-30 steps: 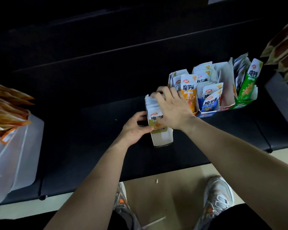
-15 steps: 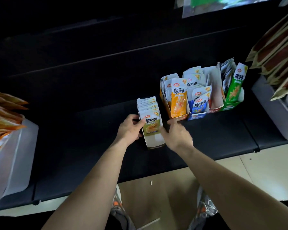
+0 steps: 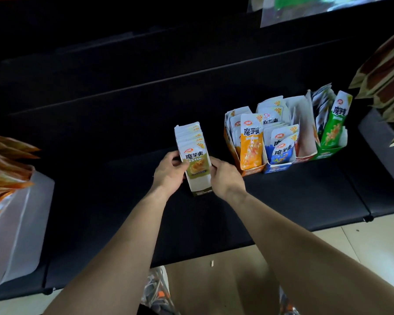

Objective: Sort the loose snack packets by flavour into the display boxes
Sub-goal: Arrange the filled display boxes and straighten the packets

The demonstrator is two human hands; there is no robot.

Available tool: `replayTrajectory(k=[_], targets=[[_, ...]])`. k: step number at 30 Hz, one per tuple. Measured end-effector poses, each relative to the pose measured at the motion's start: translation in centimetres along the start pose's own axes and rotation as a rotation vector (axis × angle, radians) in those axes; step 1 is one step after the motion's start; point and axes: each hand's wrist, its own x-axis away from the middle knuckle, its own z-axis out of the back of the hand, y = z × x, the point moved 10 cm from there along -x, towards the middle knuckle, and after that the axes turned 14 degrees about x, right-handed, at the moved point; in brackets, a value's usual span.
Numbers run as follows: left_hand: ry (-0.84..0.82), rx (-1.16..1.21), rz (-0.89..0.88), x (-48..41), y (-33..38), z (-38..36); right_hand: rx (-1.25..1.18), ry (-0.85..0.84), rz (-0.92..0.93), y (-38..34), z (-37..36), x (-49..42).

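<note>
Standing on the black table, the olive display box sat between left grip and right grip, each clasping one side.

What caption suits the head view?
Left hand and right hand hold the olive display box left of four other boxes.

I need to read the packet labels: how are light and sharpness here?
Head view: the dark shelf is nearly black; the olive box between the left hand and right hand is lit, its front label fairly sharp; the plastic sheet at top right is blurred.
</note>
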Motion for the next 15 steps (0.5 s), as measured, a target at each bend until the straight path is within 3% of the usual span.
replayTrajectory(k=[6, 10, 12, 15], targets=[[0.034, -0.025, 0.002, -1.3, 0.5, 1.1, -0.008, 0.016, 0.012, -1.5, 1.0, -1.2], [0.323, -0.118, -0.185, 1.5, 3.6, 2.9, 0.045, 0.307, 0.001, 1.3, 5.9, 1.5], [0.297, -0.079, -0.303, 2.9, 5.7, 0.7, 0.122, 0.346, -0.012, 3.7, 7.2, 2.3], [0.135, -0.096, -0.395, 3.6, 7.5, -5.0, 0.238, 0.203, 0.006, 6.5, 6.3, 1.9]])
